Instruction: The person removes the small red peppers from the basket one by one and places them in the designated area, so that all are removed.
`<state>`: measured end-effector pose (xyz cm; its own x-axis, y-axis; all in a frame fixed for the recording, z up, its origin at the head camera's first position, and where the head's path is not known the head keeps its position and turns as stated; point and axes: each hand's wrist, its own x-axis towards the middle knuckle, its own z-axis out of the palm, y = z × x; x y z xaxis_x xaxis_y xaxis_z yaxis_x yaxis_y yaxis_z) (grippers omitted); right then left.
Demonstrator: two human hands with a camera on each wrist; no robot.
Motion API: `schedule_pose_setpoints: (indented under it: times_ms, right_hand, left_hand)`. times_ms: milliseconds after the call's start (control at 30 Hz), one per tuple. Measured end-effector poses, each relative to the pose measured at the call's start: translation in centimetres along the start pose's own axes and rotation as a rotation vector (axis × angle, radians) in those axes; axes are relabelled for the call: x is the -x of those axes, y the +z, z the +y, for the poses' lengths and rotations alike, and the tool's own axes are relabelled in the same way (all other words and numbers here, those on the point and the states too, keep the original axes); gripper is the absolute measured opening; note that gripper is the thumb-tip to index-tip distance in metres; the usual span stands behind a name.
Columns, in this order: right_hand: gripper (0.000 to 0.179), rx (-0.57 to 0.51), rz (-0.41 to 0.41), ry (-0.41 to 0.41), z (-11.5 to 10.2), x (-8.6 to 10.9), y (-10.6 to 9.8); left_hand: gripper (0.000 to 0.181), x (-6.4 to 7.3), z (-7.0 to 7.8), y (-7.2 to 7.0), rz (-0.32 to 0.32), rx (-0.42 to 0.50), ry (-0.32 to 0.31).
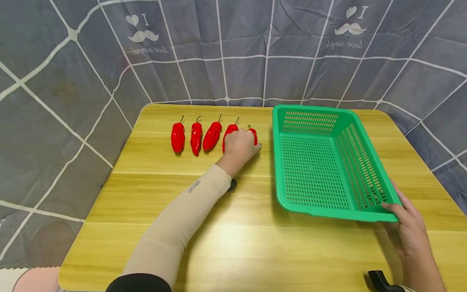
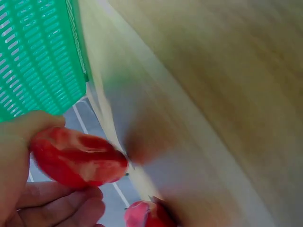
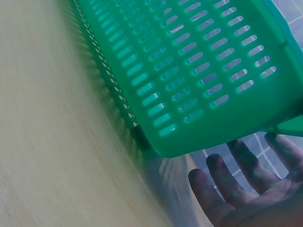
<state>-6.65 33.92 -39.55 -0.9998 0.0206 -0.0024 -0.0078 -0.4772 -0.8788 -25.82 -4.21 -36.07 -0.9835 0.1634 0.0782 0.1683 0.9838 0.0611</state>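
My left hand (image 1: 238, 148) reaches to the right end of a row of red peppers and holds the last red pepper (image 2: 78, 158) between thumb and fingers. In the head view the hand covers part of that pepper. Just left of the hand lies another red pepper (image 1: 230, 130), partly hidden by it. At the right, my right hand (image 1: 410, 223) grips the near right corner of a green plastic basket (image 1: 279, 170), thumb over the rim. In the right wrist view its other fingers (image 3: 227, 182) spread below the corner. No peppers lie in the basket.
Three more red peppers, the middle one a slim pepper (image 1: 196, 136), lie farther left with stems pointing away. The wooden table (image 1: 153, 202) ends at a grey checked cloth (image 1: 244, 48) hanging behind it. A black strap end (image 1: 377, 279) shows near the right wrist.
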Motion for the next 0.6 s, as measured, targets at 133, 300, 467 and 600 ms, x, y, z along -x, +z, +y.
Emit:
schedule_pose_setpoints:
  times_ms: [133,300,467,600]
  right_hand:
    - [0.058,0.008,-0.005,-0.001,0.0,-0.1,0.1]
    - [0.058,0.008,-0.003,0.0,-0.1,-0.4,0.2]
    - [0.058,-0.005,0.003,0.003,0.1,-0.5,0.2]
    - [0.058,-0.002,0.013,0.003,0.0,-0.4,0.2]
  left_hand:
    - [0.041,0.0,0.1,-0.1,-0.026,-0.023,-0.003]
    - [0.04,0.2,0.0,-0.4,-0.003,-0.033,0.012]
    - [0.045,0.5,-0.4,-0.6,0.032,-0.02,0.024]
    - [0.054,0.8,-1.0,-1.0,0.072,-0.005,0.019]
